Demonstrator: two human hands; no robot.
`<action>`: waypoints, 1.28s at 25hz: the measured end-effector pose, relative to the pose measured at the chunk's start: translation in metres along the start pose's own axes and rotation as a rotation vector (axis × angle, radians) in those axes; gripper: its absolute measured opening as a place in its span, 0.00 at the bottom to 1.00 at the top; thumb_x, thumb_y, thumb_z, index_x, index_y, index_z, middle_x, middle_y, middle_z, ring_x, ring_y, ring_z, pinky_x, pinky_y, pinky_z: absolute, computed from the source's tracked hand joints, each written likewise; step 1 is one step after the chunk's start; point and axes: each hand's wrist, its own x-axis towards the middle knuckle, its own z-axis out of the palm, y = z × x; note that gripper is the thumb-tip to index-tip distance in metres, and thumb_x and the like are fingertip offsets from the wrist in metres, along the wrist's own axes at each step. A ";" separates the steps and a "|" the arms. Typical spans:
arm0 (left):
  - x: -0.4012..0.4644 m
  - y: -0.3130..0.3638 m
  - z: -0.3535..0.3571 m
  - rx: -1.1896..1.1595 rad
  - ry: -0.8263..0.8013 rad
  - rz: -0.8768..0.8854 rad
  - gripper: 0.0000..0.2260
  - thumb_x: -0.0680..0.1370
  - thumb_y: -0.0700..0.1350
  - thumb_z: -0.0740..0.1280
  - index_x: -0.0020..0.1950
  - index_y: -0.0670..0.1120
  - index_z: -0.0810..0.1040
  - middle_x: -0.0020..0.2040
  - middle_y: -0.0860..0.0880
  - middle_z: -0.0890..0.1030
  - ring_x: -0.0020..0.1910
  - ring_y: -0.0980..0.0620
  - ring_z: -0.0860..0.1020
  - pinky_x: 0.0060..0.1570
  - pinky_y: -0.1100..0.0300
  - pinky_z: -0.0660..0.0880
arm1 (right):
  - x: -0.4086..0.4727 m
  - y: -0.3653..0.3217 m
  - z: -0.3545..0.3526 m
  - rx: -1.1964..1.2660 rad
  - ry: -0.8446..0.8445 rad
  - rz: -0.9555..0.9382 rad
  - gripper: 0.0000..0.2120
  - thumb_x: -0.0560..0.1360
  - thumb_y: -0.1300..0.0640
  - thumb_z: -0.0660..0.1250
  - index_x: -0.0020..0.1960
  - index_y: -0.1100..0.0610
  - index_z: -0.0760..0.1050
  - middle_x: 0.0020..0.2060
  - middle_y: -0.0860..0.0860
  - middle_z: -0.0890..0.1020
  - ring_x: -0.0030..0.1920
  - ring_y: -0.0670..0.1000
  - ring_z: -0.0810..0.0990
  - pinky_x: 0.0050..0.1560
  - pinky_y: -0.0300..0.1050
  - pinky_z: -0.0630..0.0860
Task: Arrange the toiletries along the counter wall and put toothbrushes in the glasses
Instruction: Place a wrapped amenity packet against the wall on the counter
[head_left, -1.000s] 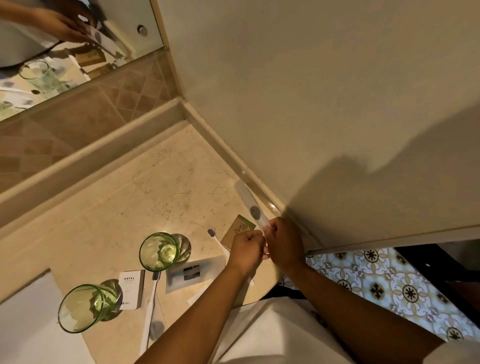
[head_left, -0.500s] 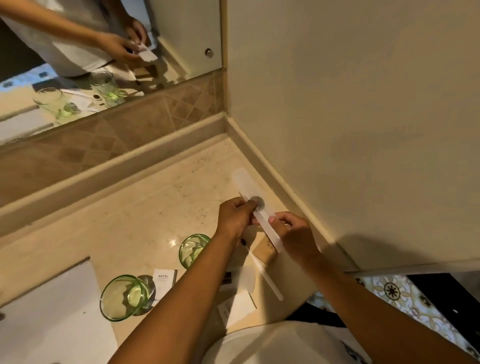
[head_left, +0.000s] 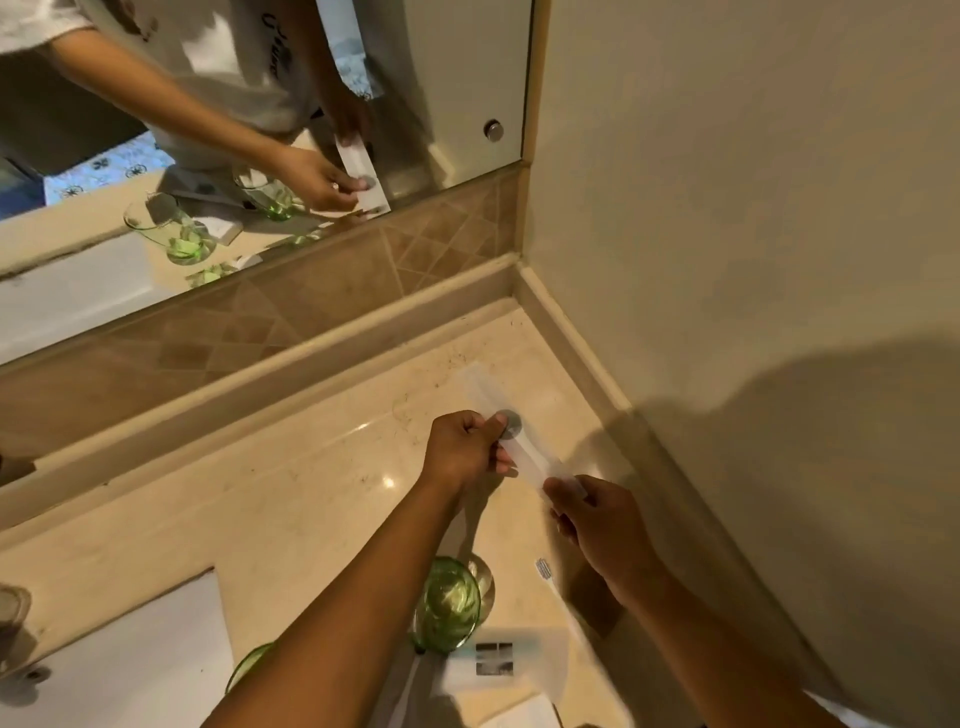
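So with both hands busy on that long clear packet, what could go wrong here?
The left forearm passes right over a green glass near the counter's front, so a dropped elbow might tip it. The packet is pinched only at its middle and near end by the left hand and right hand, so it might slip.

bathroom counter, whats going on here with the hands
A person is holding a long translucent toothbrush packet above the counter near the corner, with the left hand pinching it near the round seal and the right hand gripping its lower end, apparently opening it. A bare toothbrush lies on the counter beside a green glass. Part of a second green glass peeks out beside the left arm. No toothbrush visibly stands in the nearer glass yet.
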 end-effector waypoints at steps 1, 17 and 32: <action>0.009 0.002 0.000 0.011 -0.006 -0.008 0.11 0.81 0.40 0.69 0.40 0.37 0.76 0.29 0.39 0.79 0.20 0.50 0.78 0.24 0.62 0.76 | 0.007 0.001 0.002 0.015 0.021 -0.001 0.17 0.77 0.51 0.70 0.33 0.58 0.77 0.23 0.48 0.77 0.25 0.43 0.74 0.31 0.33 0.72; 0.129 0.021 0.026 0.172 -0.119 0.037 0.18 0.81 0.40 0.68 0.42 0.25 0.75 0.29 0.33 0.79 0.21 0.45 0.70 0.27 0.56 0.70 | 0.092 0.016 0.023 0.049 0.276 0.037 0.13 0.78 0.51 0.69 0.40 0.59 0.81 0.29 0.54 0.83 0.30 0.48 0.81 0.34 0.40 0.78; 0.151 0.004 0.018 1.070 0.136 0.596 0.12 0.79 0.56 0.67 0.44 0.48 0.77 0.42 0.52 0.79 0.42 0.51 0.75 0.38 0.53 0.75 | 0.103 0.020 0.016 -0.279 0.369 -0.055 0.18 0.78 0.45 0.63 0.64 0.52 0.78 0.43 0.46 0.85 0.35 0.43 0.82 0.34 0.32 0.77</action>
